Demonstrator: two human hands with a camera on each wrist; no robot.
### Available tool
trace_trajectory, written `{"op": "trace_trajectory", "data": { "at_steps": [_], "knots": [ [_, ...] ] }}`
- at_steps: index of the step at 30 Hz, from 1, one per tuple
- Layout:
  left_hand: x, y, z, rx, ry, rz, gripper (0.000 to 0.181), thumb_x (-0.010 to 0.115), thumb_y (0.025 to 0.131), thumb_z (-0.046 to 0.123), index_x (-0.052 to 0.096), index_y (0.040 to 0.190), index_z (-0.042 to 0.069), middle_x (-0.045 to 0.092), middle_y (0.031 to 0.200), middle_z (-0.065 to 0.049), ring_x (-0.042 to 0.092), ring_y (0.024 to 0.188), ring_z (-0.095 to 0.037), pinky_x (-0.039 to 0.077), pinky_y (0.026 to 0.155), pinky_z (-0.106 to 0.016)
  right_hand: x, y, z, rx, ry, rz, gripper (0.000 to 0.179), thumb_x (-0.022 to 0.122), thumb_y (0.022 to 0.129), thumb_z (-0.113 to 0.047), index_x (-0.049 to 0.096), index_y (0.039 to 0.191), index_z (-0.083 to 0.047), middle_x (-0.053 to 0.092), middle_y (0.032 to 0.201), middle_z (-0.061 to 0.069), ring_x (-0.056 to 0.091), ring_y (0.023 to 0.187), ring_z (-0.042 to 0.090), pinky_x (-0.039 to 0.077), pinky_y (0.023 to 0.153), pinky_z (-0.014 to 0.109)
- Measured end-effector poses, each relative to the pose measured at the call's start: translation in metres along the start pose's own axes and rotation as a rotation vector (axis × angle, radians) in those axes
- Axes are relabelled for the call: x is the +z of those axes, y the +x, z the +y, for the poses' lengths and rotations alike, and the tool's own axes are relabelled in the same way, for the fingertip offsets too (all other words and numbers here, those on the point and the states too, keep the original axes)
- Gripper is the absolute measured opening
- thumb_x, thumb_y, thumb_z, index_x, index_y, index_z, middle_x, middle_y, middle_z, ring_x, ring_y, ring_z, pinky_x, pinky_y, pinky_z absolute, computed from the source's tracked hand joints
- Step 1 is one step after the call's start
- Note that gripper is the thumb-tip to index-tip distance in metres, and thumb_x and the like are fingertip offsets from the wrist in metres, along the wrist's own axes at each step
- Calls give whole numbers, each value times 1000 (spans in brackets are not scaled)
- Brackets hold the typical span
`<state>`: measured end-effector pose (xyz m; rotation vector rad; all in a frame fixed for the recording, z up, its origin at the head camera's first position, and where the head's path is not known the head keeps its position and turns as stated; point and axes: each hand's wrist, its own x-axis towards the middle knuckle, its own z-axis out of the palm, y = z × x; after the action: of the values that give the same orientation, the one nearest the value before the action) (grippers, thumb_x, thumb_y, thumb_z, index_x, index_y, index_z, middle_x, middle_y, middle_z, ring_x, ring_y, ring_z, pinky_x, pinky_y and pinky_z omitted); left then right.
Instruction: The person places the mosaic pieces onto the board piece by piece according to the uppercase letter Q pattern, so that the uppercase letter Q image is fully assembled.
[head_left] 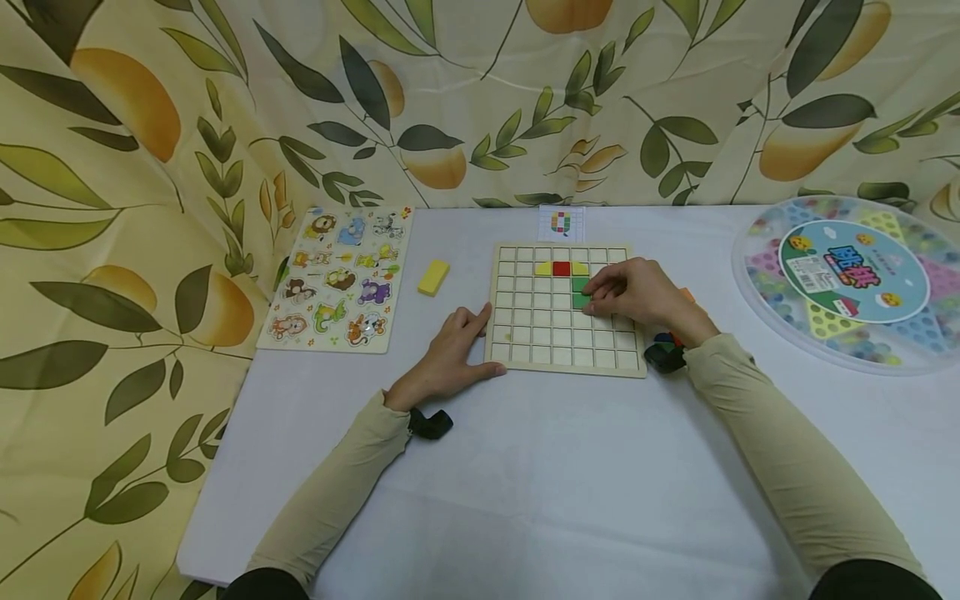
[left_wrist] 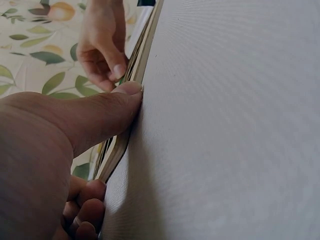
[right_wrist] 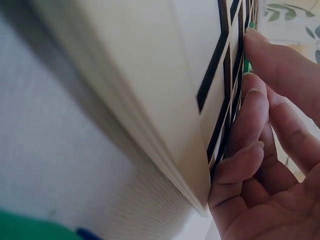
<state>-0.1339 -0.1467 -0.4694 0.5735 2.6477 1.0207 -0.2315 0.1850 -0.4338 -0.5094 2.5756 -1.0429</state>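
A pale wooden grid board (head_left: 532, 342) lies flat before me. My left hand (head_left: 447, 354) holds its near left corner, thumb along the front edge and fingers at the left side. My right hand (head_left: 637, 296) reaches over the board's right part; thumb and fingertips pinch a green square tile (head_left: 579, 302). Directly behind that sits another green tile (head_left: 579, 285). A red tile (head_left: 561, 268) lies in the second row, with yellow pieces (head_left: 542, 269) on both sides. The right wrist view shows only a sliver of the green tile (right_wrist: 246, 65) at the fingertips.
A small pattern card (head_left: 561, 223) lies behind the board. To the left are a yellow block (head_left: 433, 277) and an animal picture board (head_left: 330, 283). Orange and blue pieces show partly behind the right wrist. A round clear case (head_left: 757, 308) stands at the right.
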Motion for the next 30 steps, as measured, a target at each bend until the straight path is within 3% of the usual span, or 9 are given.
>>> {"op": "trace_trajectory", "data": {
  "at_steps": [8,16,21,30],
  "knots": [
    [2,1,-1,9,7,-3,104,84,93,33,20,168,2,47,124,-14,40,107,-23,35,92,-32,-6,-10,5,6,-7,47,33,90,88,-24,78,112,-6,73,93,8,62,84,21,47,72,23],
    [2,1,-1,9,4,5,104,84,93,32,20,168,2,46,121,-13,39,105,-22,34,89,-31,-38,-26,23,99,-72,102,30,83,94,-25,77,117,-6,72,98,10,60,89,25,46,71,27],
    [3,0,-2,5,12,4,104,84,93,33,20,168,2,46,119,-13,38,104,-22,33,88,-30,-57,-36,39,139,-95,98,37,80,97,-27,75,124,-3,71,104,13,59,93,28,47,67,25],
    [2,0,-1,3,18,14,104,85,92,32,21,168,2,46,118,-12,39,103,-22,33,88,-31,-71,-56,58,178,-145,91,38,76,99,-23,73,127,1,73,111,21,61,99,33,46,71,21]
  ]
}}
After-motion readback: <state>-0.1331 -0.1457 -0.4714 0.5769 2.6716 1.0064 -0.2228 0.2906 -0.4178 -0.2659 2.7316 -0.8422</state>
